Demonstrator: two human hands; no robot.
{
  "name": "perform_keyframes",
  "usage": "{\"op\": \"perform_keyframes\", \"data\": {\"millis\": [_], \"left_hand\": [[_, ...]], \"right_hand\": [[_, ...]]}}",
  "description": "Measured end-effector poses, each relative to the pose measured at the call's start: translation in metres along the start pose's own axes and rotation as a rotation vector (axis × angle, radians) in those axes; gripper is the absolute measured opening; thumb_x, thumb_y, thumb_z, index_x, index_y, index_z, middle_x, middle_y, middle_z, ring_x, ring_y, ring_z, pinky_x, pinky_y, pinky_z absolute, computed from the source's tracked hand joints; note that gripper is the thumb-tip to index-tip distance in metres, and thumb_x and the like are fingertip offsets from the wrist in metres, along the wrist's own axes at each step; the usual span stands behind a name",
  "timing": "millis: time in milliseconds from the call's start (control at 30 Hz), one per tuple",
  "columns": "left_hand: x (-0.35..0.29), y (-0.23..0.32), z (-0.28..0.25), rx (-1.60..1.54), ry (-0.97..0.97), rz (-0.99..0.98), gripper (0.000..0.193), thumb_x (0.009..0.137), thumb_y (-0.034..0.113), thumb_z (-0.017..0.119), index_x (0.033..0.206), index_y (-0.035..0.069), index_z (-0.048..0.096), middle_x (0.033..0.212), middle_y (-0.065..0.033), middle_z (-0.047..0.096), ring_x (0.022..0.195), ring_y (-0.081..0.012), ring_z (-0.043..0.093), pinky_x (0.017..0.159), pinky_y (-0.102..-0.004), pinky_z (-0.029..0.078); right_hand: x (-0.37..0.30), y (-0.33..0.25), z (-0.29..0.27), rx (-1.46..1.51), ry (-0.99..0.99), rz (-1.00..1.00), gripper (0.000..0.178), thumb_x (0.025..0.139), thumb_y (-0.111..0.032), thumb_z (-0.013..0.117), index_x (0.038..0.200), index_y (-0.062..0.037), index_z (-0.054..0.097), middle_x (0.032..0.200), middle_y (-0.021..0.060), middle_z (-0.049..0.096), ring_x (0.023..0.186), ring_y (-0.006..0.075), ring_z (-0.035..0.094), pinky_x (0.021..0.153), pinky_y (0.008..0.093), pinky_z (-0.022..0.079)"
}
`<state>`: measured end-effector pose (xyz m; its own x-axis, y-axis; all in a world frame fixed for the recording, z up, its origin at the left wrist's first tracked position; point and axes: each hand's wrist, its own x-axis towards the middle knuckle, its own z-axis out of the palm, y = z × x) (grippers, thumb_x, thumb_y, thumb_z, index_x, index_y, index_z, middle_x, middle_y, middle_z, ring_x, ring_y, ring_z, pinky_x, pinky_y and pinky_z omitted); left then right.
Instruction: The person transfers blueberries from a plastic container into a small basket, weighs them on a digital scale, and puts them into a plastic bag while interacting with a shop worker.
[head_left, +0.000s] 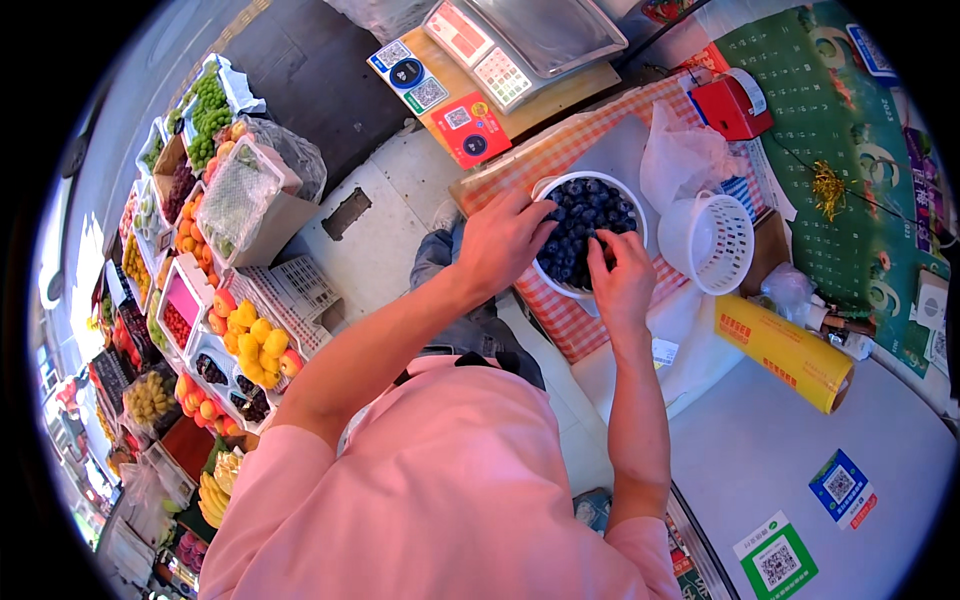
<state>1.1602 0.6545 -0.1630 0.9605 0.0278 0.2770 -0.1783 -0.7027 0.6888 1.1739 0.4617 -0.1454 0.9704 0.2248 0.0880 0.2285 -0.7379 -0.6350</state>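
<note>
Checked cloth covers the table (560, 320) at upper centre; my left hand (503, 240) grips the white bowl (548, 187) rim, right hand (622, 275) fingers pinched together among its blueberries (580, 215).

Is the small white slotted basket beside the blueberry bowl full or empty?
Empty. The white slotted basket stands upright beside the bowl of blueberries, and only its bare white inside shows.

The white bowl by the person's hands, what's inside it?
The white bowl holds dark blueberries. The right hand covers its near side, so what lies under the fingers is hidden.
</note>
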Motion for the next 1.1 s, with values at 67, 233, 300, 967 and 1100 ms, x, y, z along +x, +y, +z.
{"op": "perform_keyframes", "data": {"millis": [67,233,300,967,1100], "left_hand": [[0.004,-0.003,0.007,0.014,-0.009,0.028,0.021,0.077,0.017,0.074,0.097,0.012,0.068,0.079,-0.0055,0.055,0.074,-0.0251,0.06,0.06,-0.0368,0.05],[0.008,-0.003,0.012,0.02,-0.042,0.018,0.02,0.076,0.017,0.074,0.095,0.011,0.069,0.078,-0.0057,0.055,0.075,-0.0254,0.06,0.061,-0.037,0.051],[0.008,-0.003,0.012,0.012,-0.046,0.027,0.019,0.077,0.017,0.074,0.094,0.011,0.068,0.078,-0.0057,0.056,0.075,-0.0253,0.06,0.061,-0.0369,0.051],[-0.003,-0.012,-0.005,-0.163,0.021,-0.186,0.016,0.077,0.013,0.073,0.092,0.009,0.069,0.08,-0.0062,0.06,0.073,-0.0258,0.061,0.061,-0.0361,0.051],[-0.019,-0.013,-0.01,-0.074,-0.029,-0.095,0.017,0.079,0.011,0.073,0.095,0.009,0.069,0.08,-0.0052,0.061,0.068,-0.0216,0.062,0.059,-0.033,0.051]], "right_hand": [[0.006,-0.001,-0.002,0.024,0.023,0.037,0.018,0.083,-0.012,0.07,0.1,-0.0049,0.068,0.082,0.0077,0.058,0.068,0.023,0.061,0.062,0.0359,0.049],[0.043,0.014,-0.013,-0.128,0.044,0.136,0.019,0.084,-0.016,0.07,0.099,-0.0047,0.069,0.083,0.0092,0.059,0.073,0.0252,0.061,0.067,0.0375,0.049],[0.048,0.024,-0.01,-0.134,-0.008,0.162,0.021,0.084,-0.019,0.071,0.099,-0.0048,0.069,0.084,0.0095,0.06,0.075,0.0254,0.061,0.069,0.0385,0.049],[0.012,0.038,-0.036,0.154,-0.02,0.339,0.017,0.084,-0.012,0.07,0.098,-0.0018,0.071,0.081,0.0075,0.063,0.065,0.0146,0.056,0.063,0.0291,0.046],[-0.012,0.037,-0.027,0.207,0.033,0.311,0.016,0.082,-0.009,0.072,0.096,-0.0023,0.071,0.079,0.0048,0.06,0.061,0.0111,0.052,0.058,0.0261,0.043]]}}
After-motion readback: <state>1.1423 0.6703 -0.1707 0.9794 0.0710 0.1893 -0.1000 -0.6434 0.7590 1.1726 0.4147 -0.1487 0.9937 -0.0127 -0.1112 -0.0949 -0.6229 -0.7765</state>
